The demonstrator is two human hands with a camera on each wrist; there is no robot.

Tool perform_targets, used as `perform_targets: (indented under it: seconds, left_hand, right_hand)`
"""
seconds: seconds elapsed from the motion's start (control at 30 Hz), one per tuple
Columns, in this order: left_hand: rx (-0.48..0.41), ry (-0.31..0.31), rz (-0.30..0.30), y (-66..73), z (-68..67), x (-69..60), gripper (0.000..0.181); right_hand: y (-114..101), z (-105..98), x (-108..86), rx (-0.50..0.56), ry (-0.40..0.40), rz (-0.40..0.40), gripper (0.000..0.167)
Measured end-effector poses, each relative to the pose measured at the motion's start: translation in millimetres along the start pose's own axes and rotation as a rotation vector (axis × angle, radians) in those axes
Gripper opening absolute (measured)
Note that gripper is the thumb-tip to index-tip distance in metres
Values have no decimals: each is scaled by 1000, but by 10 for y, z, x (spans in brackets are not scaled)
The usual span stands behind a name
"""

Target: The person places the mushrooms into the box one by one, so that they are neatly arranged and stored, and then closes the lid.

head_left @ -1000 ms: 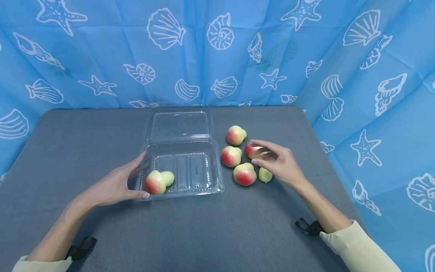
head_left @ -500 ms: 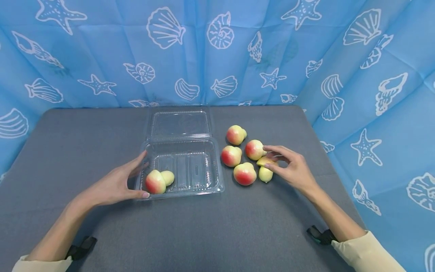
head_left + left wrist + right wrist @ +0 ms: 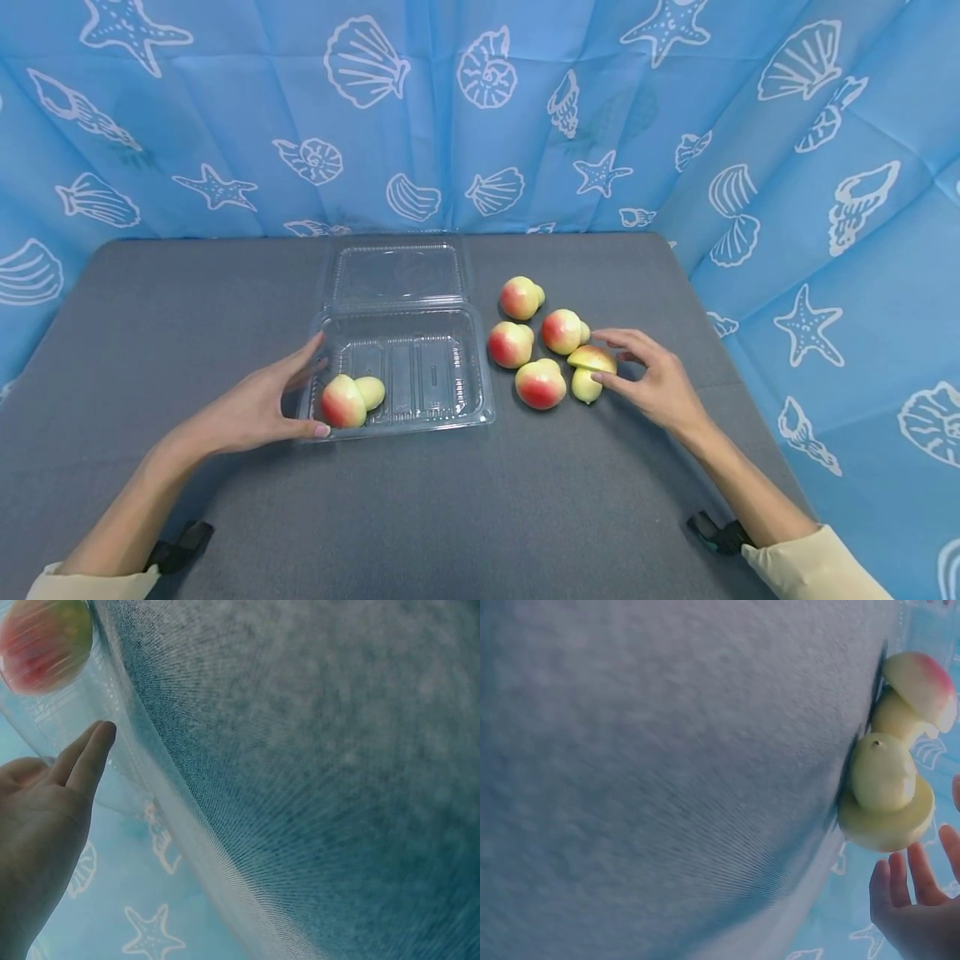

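My left hand (image 3: 258, 407) rests at the left side of a clear plastic clamshell box (image 3: 482, 367), thumb by its front corner and fingers along its left edge. Inside the box's front left corner lies a toy mushroom (image 3: 343, 402) with a red and yellow cap and pale stem. On the right, my right hand (image 3: 658, 385) has thumb and fingers spread beside another toy mushroom (image 3: 594, 359). In the right wrist view, the fingers stand just below that mushroom (image 3: 885, 776), holding nothing. The left wrist view shows straight fingers (image 3: 88, 761) by the box wall.
Several more toy mushrooms lie between the box and my right hand, among them a front one (image 3: 540, 385), a left one (image 3: 511, 345) and a back one (image 3: 519, 297). The box's lid (image 3: 397, 279) is folded back. A blue shell-print curtain (image 3: 450, 117) hangs behind the grey table (image 3: 420, 517).
My right hand has drawn back rightward and down from the mushroom behind, uncovering it and the mushroom now beside its fingertips. My left hand and the box have stayed still.
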State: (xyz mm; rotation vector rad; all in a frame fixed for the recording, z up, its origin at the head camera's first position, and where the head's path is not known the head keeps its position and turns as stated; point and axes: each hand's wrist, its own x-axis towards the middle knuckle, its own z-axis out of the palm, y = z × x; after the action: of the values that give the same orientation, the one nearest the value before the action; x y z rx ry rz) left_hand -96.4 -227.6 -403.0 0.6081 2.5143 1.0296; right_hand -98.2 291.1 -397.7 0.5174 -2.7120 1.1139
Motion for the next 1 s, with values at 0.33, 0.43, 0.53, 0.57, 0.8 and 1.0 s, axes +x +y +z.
perform_targets:
  seconds: [0.33,0.43,0.53,0.57,0.8,1.0]
  left_hand:
    - [0,1,-1,-2,1,-2,124]
    - [-1,0,0,4,0,-2,124]
    - [2,-1,2,11,-4,1,124]
    - [2,-2,1,13,-5,1,124]
    - [2,-6,0,21,-16,3,123]
    - [-3,-5,2,16,-7,-3,124]
  right_hand:
    - [73,51,-78,-54,-83,53,56]
    - [81,58,-83,-77,-103,67,60]
    - [86,64,-85,-86,-119,72,65]
    - [87,67,-85,-85,-125,74,67]
    - [94,85,-80,-78,-169,80,79]
    - [105,96,-71,-98,-173,67,80]
